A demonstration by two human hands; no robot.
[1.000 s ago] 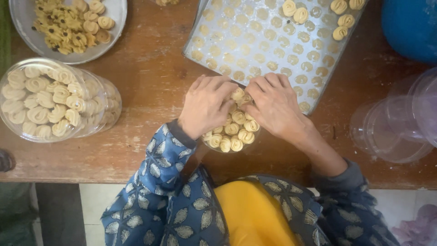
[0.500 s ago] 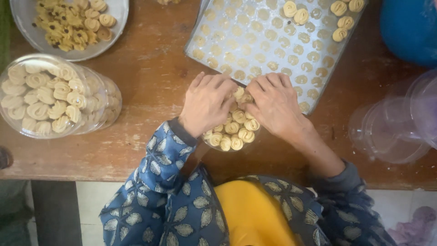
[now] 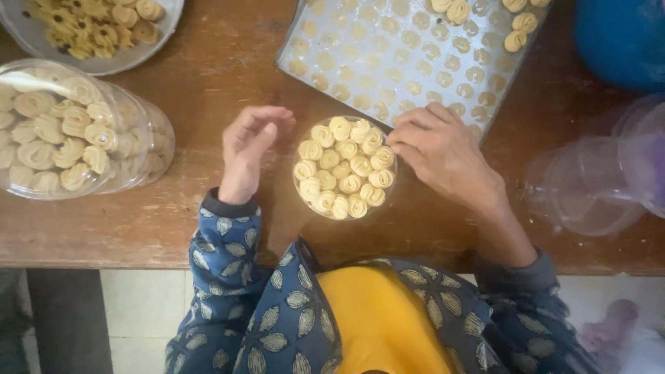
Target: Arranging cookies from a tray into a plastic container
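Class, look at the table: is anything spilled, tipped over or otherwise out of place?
One thing: the filled clear jar at the table's left lies on its side instead of standing, unlike the upright jar between the hands. No cookies have spilled, and nothing looks damaged.

round clear tub (image 3: pixel 344 168) packed with cookies, set on wooden bench (image 3: pixel 208 76) | right hand (image 3: pixel 443 156) rested against tub rim | left hand (image 3: pixel 251 149) held just beside, loosely curled | baking tray (image 3: pixel 388 55) placed behind

Wooden table (image 3: pixel 222 76): jars (image 3: pixel 344 168), tray (image 3: pixel 388 62), bowl (image 3: pixel 104 66).

Head view, straight down (fairly close)
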